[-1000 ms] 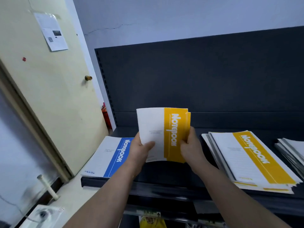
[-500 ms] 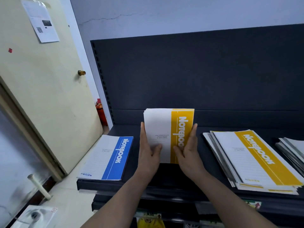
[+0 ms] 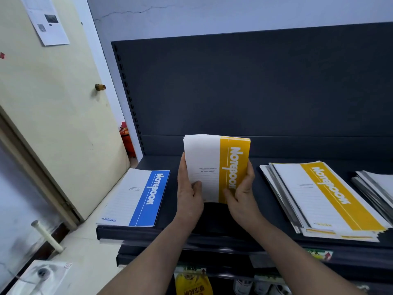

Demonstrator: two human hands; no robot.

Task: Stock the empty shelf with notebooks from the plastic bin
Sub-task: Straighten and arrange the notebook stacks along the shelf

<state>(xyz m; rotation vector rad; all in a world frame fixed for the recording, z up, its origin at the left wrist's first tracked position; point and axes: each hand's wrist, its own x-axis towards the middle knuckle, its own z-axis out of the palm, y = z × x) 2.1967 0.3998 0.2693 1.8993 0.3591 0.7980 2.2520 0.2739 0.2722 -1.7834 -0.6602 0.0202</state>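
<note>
Two piles flank a gap on the shelf. Right of the blue notebooks, the left hand grips one side of the upright yellow bundle and the right hand the other. Square its edges, then lay it flat, clear of the yellow pile.
</note>
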